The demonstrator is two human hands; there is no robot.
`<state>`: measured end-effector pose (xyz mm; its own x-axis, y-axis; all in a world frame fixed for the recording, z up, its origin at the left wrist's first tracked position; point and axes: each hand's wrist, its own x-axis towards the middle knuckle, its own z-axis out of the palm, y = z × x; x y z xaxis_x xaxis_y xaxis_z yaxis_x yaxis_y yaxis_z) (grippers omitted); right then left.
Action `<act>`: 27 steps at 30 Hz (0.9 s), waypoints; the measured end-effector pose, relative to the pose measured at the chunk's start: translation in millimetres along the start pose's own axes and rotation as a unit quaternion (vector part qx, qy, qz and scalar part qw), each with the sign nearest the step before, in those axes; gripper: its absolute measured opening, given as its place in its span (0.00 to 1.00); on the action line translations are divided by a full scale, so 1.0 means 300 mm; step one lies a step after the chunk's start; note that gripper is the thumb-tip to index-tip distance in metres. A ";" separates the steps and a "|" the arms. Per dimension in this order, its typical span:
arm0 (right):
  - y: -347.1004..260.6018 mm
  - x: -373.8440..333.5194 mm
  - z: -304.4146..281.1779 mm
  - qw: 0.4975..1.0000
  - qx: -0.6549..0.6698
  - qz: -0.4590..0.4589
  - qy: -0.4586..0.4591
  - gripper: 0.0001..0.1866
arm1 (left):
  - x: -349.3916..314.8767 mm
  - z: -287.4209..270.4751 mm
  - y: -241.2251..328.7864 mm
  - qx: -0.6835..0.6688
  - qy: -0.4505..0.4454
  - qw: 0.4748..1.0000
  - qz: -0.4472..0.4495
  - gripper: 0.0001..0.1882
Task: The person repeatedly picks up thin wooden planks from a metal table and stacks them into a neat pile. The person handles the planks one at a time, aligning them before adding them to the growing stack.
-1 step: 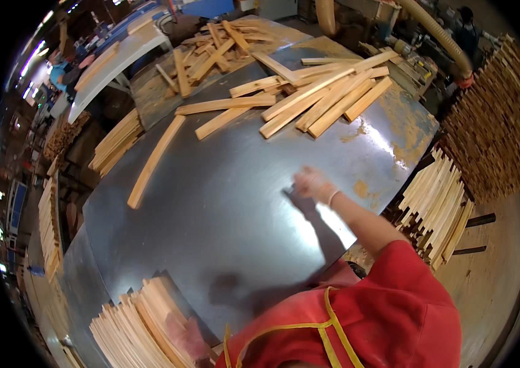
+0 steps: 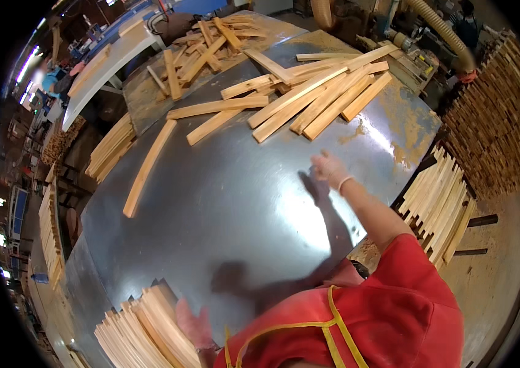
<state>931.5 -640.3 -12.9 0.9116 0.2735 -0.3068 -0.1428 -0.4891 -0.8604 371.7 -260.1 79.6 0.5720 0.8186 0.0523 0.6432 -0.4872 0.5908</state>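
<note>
My right hand (image 2: 330,170), in a pale glove, reaches out over the metal tabletop (image 2: 211,196), short of the loose wooden strips (image 2: 327,105). Its fingers look loosely apart and hold nothing; motion softens their outline. My left hand (image 2: 195,324), in a pinkish glove, is at the lower edge, close beside a neat stack of wooden strips (image 2: 143,328). Thumb and fingers stand apart on it; whether it touches the stack I cannot tell. One curved strip (image 2: 151,167) lies alone at the left of the tabletop.
A jumbled heap of strips (image 2: 208,52) lies at the back. Tall stacked wood (image 2: 499,116) and a lower pile (image 2: 436,202) stand to the right. Curved strips (image 2: 111,147) sit beyond the left edge. A ribbed hose (image 2: 441,30) hangs at the back right, with people farther off.
My right hand has moved farther out and slightly right, toward the loose strips. My left hand has lifted away from the stack's side, its fingers spreading. The view has shifted slightly.
</note>
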 end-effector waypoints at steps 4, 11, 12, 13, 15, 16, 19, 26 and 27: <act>-0.107 0.334 -0.229 0.961 0.139 0.063 0.231 0.45 | 0.157 0.455 0.402 0.147 -0.217 0.950 0.169 0.42; -0.284 0.616 -0.238 0.924 0.151 0.157 0.313 0.46 | 0.246 0.682 0.904 0.109 -0.340 0.894 0.271 0.39; -0.216 0.630 -0.236 0.962 0.077 0.119 0.232 0.41 | 0.256 0.689 0.902 0.119 -0.339 0.892 0.273 0.39; -0.282 0.565 -0.229 0.988 0.000 0.075 0.133 0.36 | 0.251 0.686 0.881 0.131 -0.335 0.895 0.264 0.39; -0.321 0.574 -0.285 0.957 -0.245 -0.074 0.135 0.28 | 0.274 0.682 0.902 0.150 -0.352 0.896 0.224 0.39; -0.369 0.610 -0.361 0.937 -0.302 -0.123 0.123 0.32 | 0.289 0.656 0.933 0.163 -0.374 0.895 0.180 0.38; -0.425 0.837 -0.610 0.791 -0.489 -0.337 0.148 0.43 | 0.301 0.652 0.893 0.191 -0.329 0.905 0.192 0.36; -0.624 0.808 -0.431 0.691 -0.670 -0.196 -0.189 0.61 | 0.278 0.711 0.874 0.166 -0.336 0.910 0.176 0.34; -0.590 0.780 -0.410 0.695 -0.666 -0.190 -0.195 0.60 | 0.291 0.722 0.881 0.150 -0.332 0.914 0.180 0.34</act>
<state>1217.4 -591.5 117.6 0.5749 0.6693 -0.4707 0.7996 -0.5816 0.1495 701.9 -383.3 65.8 0.8926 0.2723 -0.3593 0.4062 -0.8314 0.3792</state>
